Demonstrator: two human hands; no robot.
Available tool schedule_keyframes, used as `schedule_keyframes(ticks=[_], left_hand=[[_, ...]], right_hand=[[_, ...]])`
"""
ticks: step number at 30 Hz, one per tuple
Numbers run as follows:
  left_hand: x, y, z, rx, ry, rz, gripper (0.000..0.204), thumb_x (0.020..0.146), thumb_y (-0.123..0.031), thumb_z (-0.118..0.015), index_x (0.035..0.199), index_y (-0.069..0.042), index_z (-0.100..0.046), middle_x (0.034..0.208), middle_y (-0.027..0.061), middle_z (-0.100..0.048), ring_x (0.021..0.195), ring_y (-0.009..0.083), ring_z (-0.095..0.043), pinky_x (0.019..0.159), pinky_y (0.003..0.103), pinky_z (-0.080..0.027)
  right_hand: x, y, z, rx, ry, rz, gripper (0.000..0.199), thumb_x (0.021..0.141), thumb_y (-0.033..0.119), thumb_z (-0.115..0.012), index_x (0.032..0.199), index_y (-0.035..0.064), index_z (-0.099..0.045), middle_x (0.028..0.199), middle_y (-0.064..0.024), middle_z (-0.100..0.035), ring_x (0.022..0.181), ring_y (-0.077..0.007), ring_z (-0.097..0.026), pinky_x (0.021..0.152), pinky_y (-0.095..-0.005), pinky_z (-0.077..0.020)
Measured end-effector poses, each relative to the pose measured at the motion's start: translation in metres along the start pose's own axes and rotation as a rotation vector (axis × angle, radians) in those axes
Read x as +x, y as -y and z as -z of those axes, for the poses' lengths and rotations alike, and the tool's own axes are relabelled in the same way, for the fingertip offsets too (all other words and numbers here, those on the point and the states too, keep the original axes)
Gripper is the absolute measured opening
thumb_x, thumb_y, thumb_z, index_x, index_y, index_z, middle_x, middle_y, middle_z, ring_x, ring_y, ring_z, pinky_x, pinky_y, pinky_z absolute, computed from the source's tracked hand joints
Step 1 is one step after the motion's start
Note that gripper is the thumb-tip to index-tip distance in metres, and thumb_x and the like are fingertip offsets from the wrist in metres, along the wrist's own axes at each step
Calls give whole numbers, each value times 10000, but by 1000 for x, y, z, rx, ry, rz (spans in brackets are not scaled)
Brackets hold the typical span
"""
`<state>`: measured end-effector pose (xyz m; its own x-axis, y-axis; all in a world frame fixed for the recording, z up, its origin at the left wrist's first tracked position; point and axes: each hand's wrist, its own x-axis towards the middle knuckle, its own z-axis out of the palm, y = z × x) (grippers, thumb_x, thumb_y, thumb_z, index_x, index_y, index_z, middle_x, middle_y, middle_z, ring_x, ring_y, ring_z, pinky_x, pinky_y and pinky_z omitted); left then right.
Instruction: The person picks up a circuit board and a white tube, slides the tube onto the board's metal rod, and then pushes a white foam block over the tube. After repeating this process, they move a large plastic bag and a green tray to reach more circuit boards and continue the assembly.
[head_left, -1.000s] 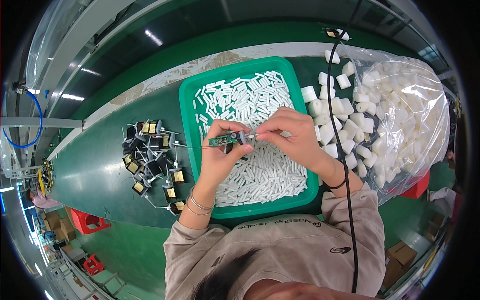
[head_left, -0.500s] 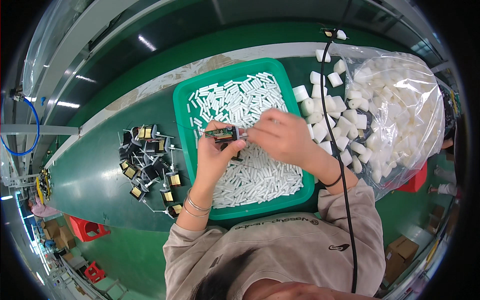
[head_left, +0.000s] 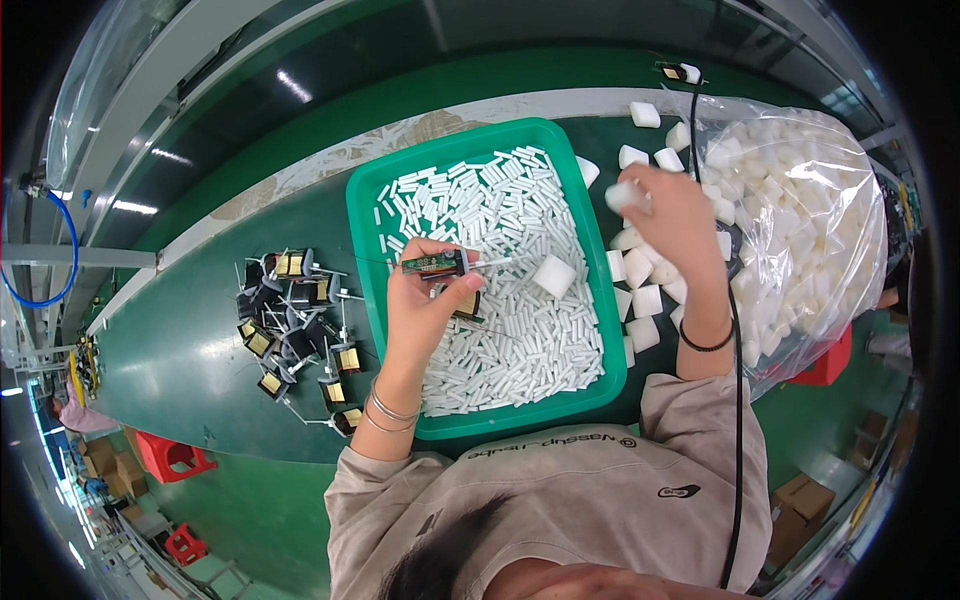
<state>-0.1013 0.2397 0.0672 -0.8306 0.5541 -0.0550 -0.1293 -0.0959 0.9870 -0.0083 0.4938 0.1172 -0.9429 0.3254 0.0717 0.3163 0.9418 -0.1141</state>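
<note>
My left hand (head_left: pixel 428 300) holds a small green circuit board part (head_left: pixel 434 264) with thin wires, over a green tray (head_left: pixel 590 400) filled with small white tubes (head_left: pixel 500 300). A white foam cube (head_left: pixel 553 275) sticks on the wires at the part's right end. My right hand (head_left: pixel 672 215) is off to the right of the tray, fingers closed on another white foam cube (head_left: pixel 622 195), beside a clear bag of foam cubes (head_left: pixel 800 220).
A pile of black and yellow transformer parts (head_left: pixel 295 330) lies left of the tray on the green belt (head_left: pixel 170 370). Loose foam cubes (head_left: pixel 640 300) lie between tray and bag. A black cable (head_left: pixel 737 420) runs down past my right arm. Red bins (head_left: pixel 170 455) stand below.
My right hand left the part in my left hand and moved right to the foam cubes, picking one up. A foam cube now sits on the part's wires.
</note>
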Motion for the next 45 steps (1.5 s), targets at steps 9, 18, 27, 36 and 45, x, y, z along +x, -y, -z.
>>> schedule_keyframes(ticks=[9, 18, 27, 36, 45], left_hand=[[-6, -4, -5, -113, 114, -140, 355, 674, 35, -707, 943, -32, -485, 941, 107, -607, 815, 111, -559, 719, 237, -460], [-5, 0, 3, -162, 26, -277, 429, 632, 76, -714, 979, -21, -483, 987, 116, -585, 863, 137, -559, 759, 251, -460], [-3, -2, -1, -10, 56, -191, 424, 629, 90, -708, 972, -24, -486, 985, 98, -583, 881, 133, -553, 750, 244, -462], [-2, -3, -3, -105, 53, -80, 389, 659, 116, -668, 985, -7, -494, 997, 103, -554, 877, 148, -567, 728, 262, -500], [7, 0, 18, -358, -228, -249, 337, 724, 38, -644, 1009, -22, -474, 979, 119, -566, 834, 140, -558, 750, 280, -495]], right_hand=[[2, 40, -18, 1588, 340, 104, 301, 800, 76, -618, 1052, 20, -464, 978, -55, -573, 886, -125, -569, 745, -255, -484], [-3, 58, -26, 1474, 196, 152, 263, 784, 35, -609, 1038, -17, -563, 1018, -96, -571, 881, -160, -571, 732, -267, -505], [-4, 53, -18, 1023, -156, 315, 173, 687, 24, -690, 855, 4, -656, 775, -87, -622, 693, -139, -586, 621, -237, -483], [-6, 56, -25, 1133, -66, 144, 101, 748, 70, -640, 836, 24, -660, 741, -81, -631, 681, -156, -597, 587, -237, -455], [88, 64, -29, 678, -270, 290, 254, 750, 185, -636, 980, 77, -622, 974, -93, -608, 918, -249, -545, 748, -344, -461]])
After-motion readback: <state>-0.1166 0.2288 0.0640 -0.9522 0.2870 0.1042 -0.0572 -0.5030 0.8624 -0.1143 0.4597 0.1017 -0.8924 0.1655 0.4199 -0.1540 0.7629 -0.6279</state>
